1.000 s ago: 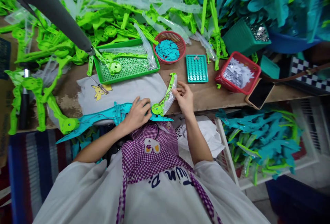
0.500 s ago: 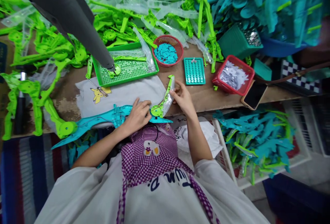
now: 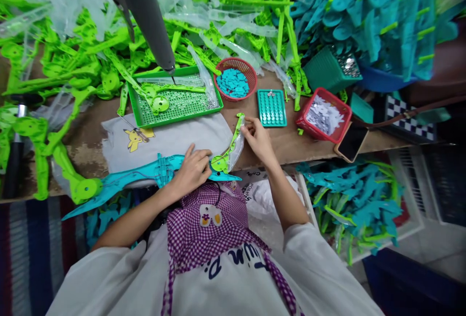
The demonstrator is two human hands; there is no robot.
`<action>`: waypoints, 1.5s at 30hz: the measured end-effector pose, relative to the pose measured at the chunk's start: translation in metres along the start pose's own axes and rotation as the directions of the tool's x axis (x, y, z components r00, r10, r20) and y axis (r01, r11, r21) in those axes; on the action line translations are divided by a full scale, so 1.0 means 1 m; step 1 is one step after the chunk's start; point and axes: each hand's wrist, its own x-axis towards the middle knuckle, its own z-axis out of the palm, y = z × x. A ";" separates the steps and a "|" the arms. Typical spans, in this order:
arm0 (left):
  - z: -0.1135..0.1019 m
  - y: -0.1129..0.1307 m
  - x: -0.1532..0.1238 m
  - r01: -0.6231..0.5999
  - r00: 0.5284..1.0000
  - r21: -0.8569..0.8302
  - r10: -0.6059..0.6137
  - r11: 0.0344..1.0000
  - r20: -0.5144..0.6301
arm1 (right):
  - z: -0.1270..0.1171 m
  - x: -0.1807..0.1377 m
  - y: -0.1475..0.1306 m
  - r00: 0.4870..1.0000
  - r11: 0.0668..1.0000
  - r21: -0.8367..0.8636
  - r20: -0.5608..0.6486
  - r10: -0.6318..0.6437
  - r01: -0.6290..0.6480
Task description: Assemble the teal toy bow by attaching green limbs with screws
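Note:
A long turquoise plastic part (image 3: 138, 173), shaped like a curved blade, lies along the table's front edge. My left hand (image 3: 194, 166) is over its right half, fingers curled and pressing it down. A lime-green plastic arm (image 3: 220, 163) with a round end sits on the turquoise part and points up to the right. Along its right side runs a clear plastic piece (image 3: 237, 148). My right hand (image 3: 258, 139) pinches the clear piece near its upper end with thumb and fingers. My left fingertips reach close to the green round end; their exact contact is hidden.
Behind are a green tray (image 3: 174, 114), a red basket of blue bits (image 3: 251, 85), a teal tray of small discs (image 3: 272, 107) and a red bin (image 3: 324, 134). A dark tool (image 3: 153, 24) hangs above. A grey cloth (image 3: 182, 134) and screwdriver (image 3: 140, 131) lie left.
The whole view has shifted slightly, and the hanging tool appears farther right. Both hands keep nearly the same place on the parts.

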 end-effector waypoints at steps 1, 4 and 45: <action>0.000 0.000 0.000 -0.004 1.000 -0.006 0.004 1.000 -0.003 | 0.002 0.001 0.003 1.000 0.998 0.059 0.008 0.016 -0.017; 0.001 -0.001 -0.001 -0.012 1.000 -0.017 0.012 1.000 -0.017 | 0.004 0.005 0.010 0.998 0.989 0.145 0.050 0.033 -0.040; 0.000 -0.002 0.001 0.034 0.999 -0.070 -0.036 0.997 -0.028 | -0.011 -0.017 -0.007 0.986 0.949 -0.273 -0.004 -0.168 0.160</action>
